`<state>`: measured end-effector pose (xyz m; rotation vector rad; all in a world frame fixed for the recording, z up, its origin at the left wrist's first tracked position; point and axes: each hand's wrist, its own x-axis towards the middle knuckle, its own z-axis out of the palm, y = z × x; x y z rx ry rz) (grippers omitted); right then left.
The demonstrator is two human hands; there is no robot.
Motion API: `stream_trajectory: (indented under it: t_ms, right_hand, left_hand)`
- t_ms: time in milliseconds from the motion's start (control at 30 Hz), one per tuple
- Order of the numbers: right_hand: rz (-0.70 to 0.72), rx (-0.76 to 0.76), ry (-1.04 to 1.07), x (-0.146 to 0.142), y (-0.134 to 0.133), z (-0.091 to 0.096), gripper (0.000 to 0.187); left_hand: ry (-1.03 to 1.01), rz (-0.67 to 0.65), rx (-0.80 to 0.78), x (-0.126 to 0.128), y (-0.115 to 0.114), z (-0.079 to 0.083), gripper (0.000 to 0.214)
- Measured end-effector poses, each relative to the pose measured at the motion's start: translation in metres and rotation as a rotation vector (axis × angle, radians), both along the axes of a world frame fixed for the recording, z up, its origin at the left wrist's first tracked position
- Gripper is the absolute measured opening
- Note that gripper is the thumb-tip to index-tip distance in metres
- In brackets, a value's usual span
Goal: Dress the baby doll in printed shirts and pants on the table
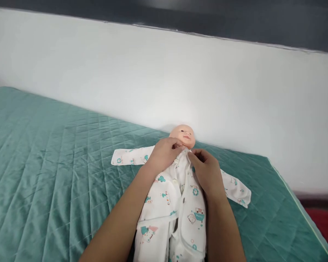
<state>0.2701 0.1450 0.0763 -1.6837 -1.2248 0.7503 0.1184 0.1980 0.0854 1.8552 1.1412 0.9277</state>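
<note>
A baby doll lies face up on the bed, wearing a white baby outfit printed with small animals and vehicles. Both sleeves stretch out sideways. The front hangs open down the middle, and pale buttons show along one edge. My left hand pinches the collar edge just under the doll's chin. On the other side of the neck opening, my right hand grips the opposite collar edge between thumb and fingers. The doll's body is covered by the cloth and my hands.
A green quilted bedspread covers the bed on both sides of the doll. Behind the doll's head rises a white wall with a dark band along the top. Something red sits beyond the bed's right edge.
</note>
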Motion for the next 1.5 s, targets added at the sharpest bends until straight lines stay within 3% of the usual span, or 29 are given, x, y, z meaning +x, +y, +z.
stream_trajectory:
  t_ms: [167, 467, 767, 1300, 1500]
  right_hand:
    - [0.061, 0.050, 0.125, -0.001, 0.002, 0.003, 0.024]
    - [0.148, 0.205, 0.045, 0.002, 0.008, -0.007, 0.021]
    - [0.179, 0.214, 0.026, 0.000, 0.013, -0.008, 0.018]
    - [0.245, 0.120, -0.095, 0.002, 0.013, -0.015, 0.019]
    - [0.205, 0.026, -0.076, 0.003, 0.013, -0.016, 0.026]
  left_hand:
    - [0.025, 0.049, 0.010, -0.001, 0.002, -0.004, 0.024]
    - [-0.014, -0.007, -0.069, -0.007, 0.000, -0.001, 0.014]
    - [-0.056, 0.009, -0.005, -0.002, -0.005, -0.003, 0.013]
    - [-0.097, 0.021, -0.080, 0.003, -0.009, -0.010, 0.012]
    - [-0.136, 0.069, -0.139, 0.003, -0.008, -0.008, 0.019]
